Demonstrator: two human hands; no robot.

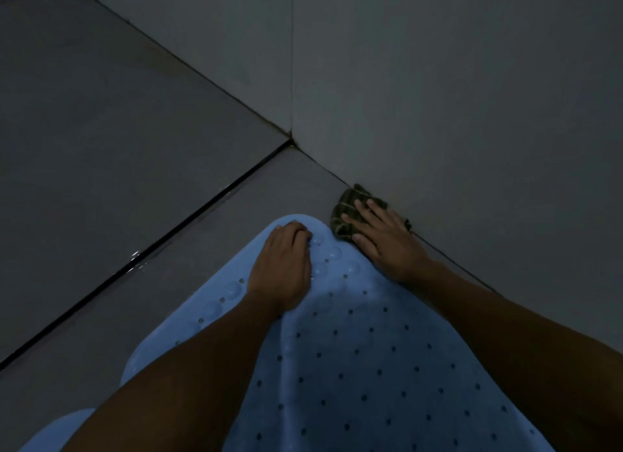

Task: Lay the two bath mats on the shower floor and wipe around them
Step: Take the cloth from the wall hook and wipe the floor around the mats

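Note:
A light blue bath mat [354, 360] with small holes and suction cups lies on the grey shower floor, its rounded far end pointing toward the corner. My left hand [281, 269] grips that far end, fingers curled over the edge. Just right of the mat, my right hand [381, 236] presses flat with spread fingers on a dark green striped cloth [347, 212] on the floor against the wall base. A second blue mat [64, 424] shows as a sliver at the bottom left, partly hidden by my left forearm.
Grey tiled walls [438, 81] meet in a corner just beyond the cloth. A dark floor drain channel [175, 232] runs diagonally left of the mat, with wet glints on it. Bare grey floor tile [101, 131] spreads to the left.

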